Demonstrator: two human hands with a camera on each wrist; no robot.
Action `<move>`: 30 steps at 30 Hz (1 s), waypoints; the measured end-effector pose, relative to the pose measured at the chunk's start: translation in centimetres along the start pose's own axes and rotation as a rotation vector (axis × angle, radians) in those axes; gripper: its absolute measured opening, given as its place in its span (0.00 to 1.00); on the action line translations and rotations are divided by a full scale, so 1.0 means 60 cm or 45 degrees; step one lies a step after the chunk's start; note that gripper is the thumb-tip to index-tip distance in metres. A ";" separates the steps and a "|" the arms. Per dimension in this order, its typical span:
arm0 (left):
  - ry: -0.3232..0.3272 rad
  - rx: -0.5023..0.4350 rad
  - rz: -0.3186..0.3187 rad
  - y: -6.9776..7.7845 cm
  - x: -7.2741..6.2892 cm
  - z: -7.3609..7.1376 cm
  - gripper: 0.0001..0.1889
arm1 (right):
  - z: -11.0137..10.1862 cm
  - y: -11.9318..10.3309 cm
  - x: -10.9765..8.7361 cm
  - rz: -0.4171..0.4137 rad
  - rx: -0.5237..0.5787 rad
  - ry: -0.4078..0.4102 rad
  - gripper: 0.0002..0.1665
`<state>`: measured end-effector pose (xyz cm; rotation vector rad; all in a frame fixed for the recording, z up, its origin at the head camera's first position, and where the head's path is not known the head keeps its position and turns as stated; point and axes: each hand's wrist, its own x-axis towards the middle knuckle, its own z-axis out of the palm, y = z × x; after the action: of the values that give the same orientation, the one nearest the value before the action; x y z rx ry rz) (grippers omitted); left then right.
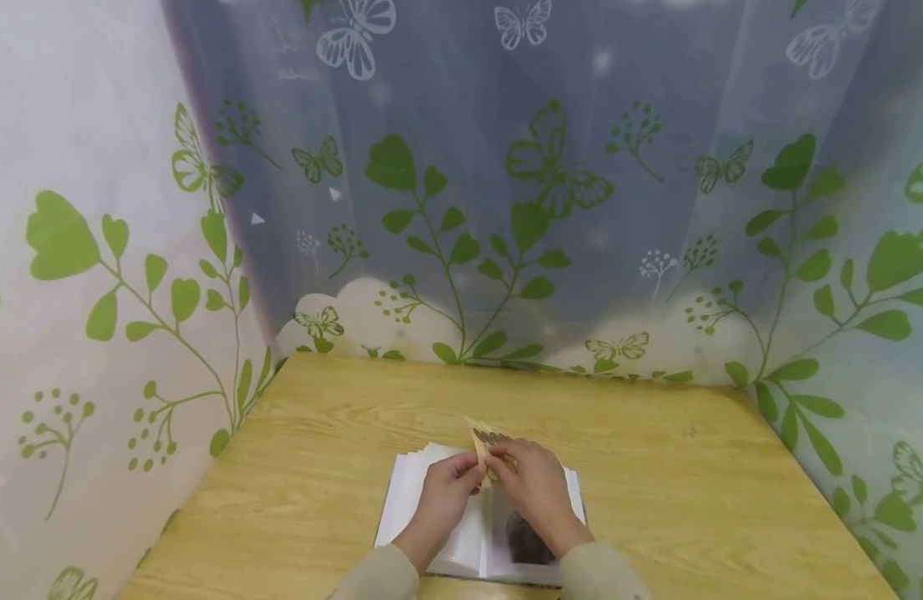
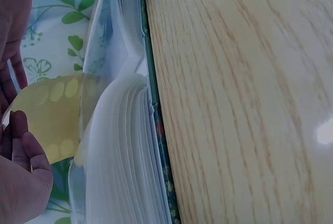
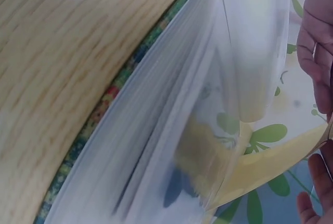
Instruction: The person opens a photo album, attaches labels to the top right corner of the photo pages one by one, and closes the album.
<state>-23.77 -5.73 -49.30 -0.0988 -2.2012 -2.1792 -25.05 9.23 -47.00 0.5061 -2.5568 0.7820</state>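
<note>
An album (image 1: pixel 412 500) with many white-edged pages and clear sleeves lies spread on the table in front of me. Above its middle, both hands hold a thin yellowish card (image 3: pixel 270 172) that has pale round spots on one face and a dark pattern near its top. My left hand (image 1: pixel 444 496) pinches the card's left side between thumb and fingers. On the other side my right hand (image 1: pixel 534 486) pinches it too, fingertips close to the left ones. In the right wrist view the card's lower part shows through a clear sleeve (image 3: pixel 208 104).
Under the album is a wood-grain table (image 1: pixel 656 475). A dark picture (image 1: pixel 527 537) shows on the right-hand page, partly behind the right forearm. Curtains (image 1: pixel 461 167) printed with green leaves and butterflies stand along the back and both sides of the table.
</note>
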 end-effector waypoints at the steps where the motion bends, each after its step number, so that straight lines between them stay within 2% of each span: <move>1: -0.001 0.011 0.011 0.001 0.001 0.000 0.10 | -0.001 -0.001 0.000 -0.006 -0.010 0.007 0.09; 6: 0.001 0.068 0.039 0.001 0.006 0.000 0.10 | -0.002 -0.004 0.003 -0.019 -0.043 0.021 0.08; 16: -0.002 0.056 0.041 0.009 0.001 0.000 0.10 | 0.000 -0.004 0.005 -0.074 -0.074 0.051 0.05; 24: -0.012 0.019 -0.008 0.004 0.001 0.002 0.11 | -0.002 -0.004 0.002 0.010 -0.048 0.032 0.04; 30: 0.020 -0.019 -0.039 0.003 0.001 0.005 0.13 | 0.002 -0.003 0.002 0.085 -0.016 -0.009 0.06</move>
<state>-23.81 -5.40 -49.13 -0.0489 -2.1933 -2.2043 -25.09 9.00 -46.95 0.4227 -2.5952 0.7882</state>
